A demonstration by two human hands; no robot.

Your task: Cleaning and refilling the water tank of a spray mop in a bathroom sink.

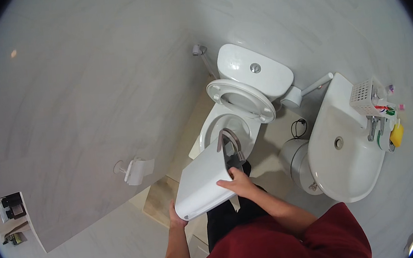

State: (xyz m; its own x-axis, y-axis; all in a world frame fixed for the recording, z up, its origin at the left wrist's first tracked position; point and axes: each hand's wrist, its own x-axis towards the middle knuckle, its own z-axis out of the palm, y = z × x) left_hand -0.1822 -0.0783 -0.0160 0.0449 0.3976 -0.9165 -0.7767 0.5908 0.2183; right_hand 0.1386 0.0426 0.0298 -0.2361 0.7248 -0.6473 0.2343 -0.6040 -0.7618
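Note:
A white plastic container (200,182) with rounded edges lies tilted between my hands, its opening turned towards the toilet bowl (207,132). From that opening stands a curved grey-brown handle (232,137), over the bowl's front part. My left hand (177,217) supports the closed lower end. At the open end, my right hand (240,184) grips the near rim, thumb on the outer wall and fingers partly hidden inside. Behind the container, the toilet seat (241,100) is raised and leans towards the cistern (256,63). What the container holds cannot be seen.
On the right, a washbasin (331,168) juts out, with a white basket (362,95) and a faucet (373,126) on it. Below its edge stands a metal bin (294,159). A toilet brush holder (291,97) is beside the cistern. A paper roll (135,172) hangs on the left wall.

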